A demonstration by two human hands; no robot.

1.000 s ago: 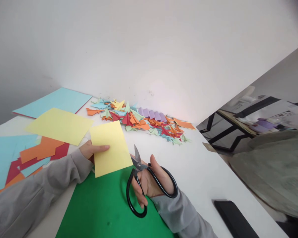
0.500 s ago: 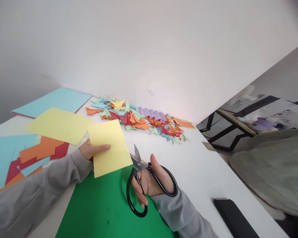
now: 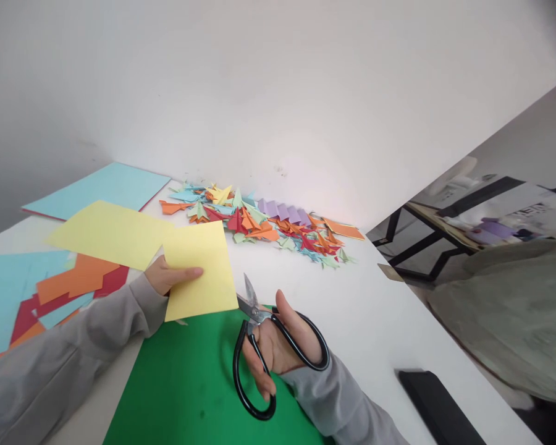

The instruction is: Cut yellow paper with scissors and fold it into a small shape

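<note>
"Head view: what are the left hand's [image 3: 169, 277] fingers doing?"

"Clamped on the yellow card [image 3: 206, 266]. Its thumb lies flat on top; the other fingers are hidden beneath. That card is held over the far edge of the green sheet [image 3: 189, 383]."

"And the right hand [image 3: 282, 340]?"

"Palm up, fingers hooked round the handles of the scissors [image 3: 258, 314], thumb through one black loop, fingers through the other. Thumb and fingers are spread, so the blades stand open."

"Do the blades touch the card?"

"One is right at its near right corner, partly hidden; I can't tell if they touch. The scissors are above the green sheet's far right part."

"What's farther out?"

"Left of the green sheet, orange pieces [image 3: 81, 276] overlap red pieces [image 3: 115, 281] and a blue sheet [image 3: 4, 296]. Beyond its far left corner lie a large yellow sheet [image 3: 111, 232] and, behind that, a blue stack [image 3: 97, 188] with a red edge."

"Past its far edge?"

"Folded paper shapes [image 3: 254, 225] in many colours, purple pleated paper [image 3: 282, 212] among them, along the wall [image 3: 259, 93]. To the green sheet's right, a flat black object [image 3: 438, 408] lies on the white desk [image 3: 352, 315]; well beyond it hangs greenish-grey cloth [image 3: 505, 315]."
</note>
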